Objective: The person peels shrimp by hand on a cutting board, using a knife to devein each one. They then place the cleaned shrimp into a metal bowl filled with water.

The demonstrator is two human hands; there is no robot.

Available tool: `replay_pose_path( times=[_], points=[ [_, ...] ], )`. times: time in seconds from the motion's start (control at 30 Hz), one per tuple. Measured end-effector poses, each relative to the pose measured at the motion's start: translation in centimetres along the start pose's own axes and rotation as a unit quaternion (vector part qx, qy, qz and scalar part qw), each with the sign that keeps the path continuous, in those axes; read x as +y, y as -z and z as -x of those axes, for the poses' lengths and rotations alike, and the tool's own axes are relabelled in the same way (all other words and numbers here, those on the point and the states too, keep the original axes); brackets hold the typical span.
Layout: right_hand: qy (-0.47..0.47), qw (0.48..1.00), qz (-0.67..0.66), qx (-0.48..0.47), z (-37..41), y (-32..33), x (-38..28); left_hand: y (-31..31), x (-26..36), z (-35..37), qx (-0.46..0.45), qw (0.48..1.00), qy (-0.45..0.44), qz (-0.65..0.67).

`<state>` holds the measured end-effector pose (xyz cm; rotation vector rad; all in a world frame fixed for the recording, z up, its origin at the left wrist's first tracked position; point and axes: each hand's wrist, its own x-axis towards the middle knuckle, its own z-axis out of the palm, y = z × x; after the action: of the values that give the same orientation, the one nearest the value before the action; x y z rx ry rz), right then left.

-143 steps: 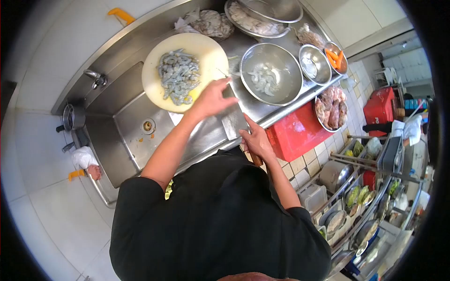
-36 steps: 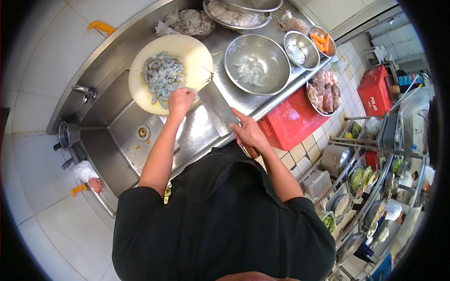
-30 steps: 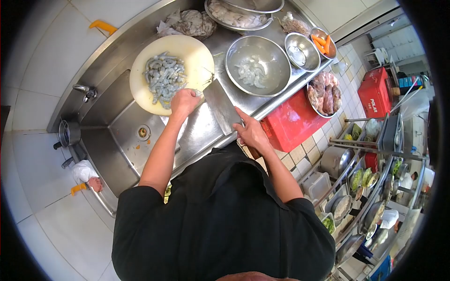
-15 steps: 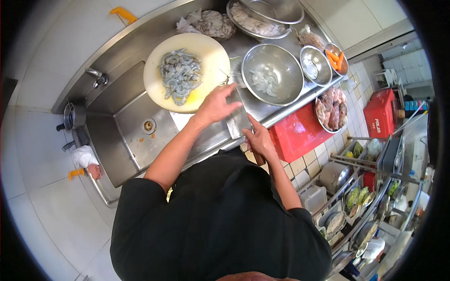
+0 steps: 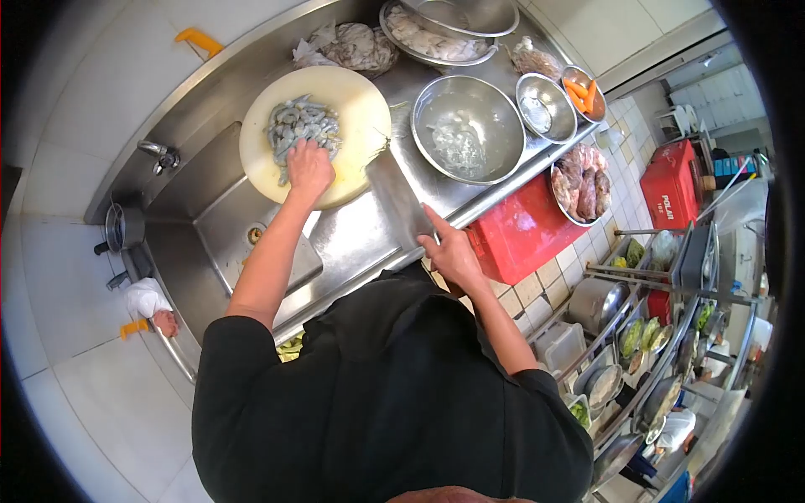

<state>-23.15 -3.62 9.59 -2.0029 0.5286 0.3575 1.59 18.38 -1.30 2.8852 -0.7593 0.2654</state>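
Note:
My left hand (image 5: 309, 173) reaches onto the pile of grey shrimp (image 5: 295, 126) on the round cutting board (image 5: 363, 109). Its fingertips are hidden among the shrimp, so what they hold cannot be made out. My right hand (image 5: 454, 254) grips the handle of a wide-bladed cleaver (image 5: 394, 201), index finger stretched along the blade. The blade lies beside the board's right edge, over the steel counter. To the right of the board, a large metal bowl (image 5: 501, 151) holds liquid with pale shrimp (image 5: 458, 149) in it.
Farther back are a bagged item (image 5: 363, 48) and stacked bowls (image 5: 436, 40). Small bowls (image 5: 546, 107), one with carrots (image 5: 579, 95), stand at right. A red cooler (image 5: 537, 235) and a bowl of meat (image 5: 581, 186) sit beyond the counter edge. The sink (image 5: 180, 243) is left.
My left hand has moved left from beside the large bowl onto the shrimp pile. My right hand still holds the cleaver, its blade now angled toward the board. The whole view has shifted slightly.

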Motion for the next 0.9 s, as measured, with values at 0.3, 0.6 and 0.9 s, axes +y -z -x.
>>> replay_pose_path(
  times=[0.3,0.6,0.9],
  points=[
    [0.027,0.999,0.024,0.024,-2.0,-0.9,0.5,1.2,4.3,-0.3,-0.123,0.973,0.091,0.174],
    [-0.027,0.973,-0.224,-0.052,-4.1,-0.6,1.1,-0.2,3.0,1.8,-0.058,0.947,0.073,0.306],
    [-0.032,0.964,-0.255,-0.064,-8.4,-1.7,1.7,0.6,3.5,0.9,-0.116,0.972,0.070,0.194]
  ],
)
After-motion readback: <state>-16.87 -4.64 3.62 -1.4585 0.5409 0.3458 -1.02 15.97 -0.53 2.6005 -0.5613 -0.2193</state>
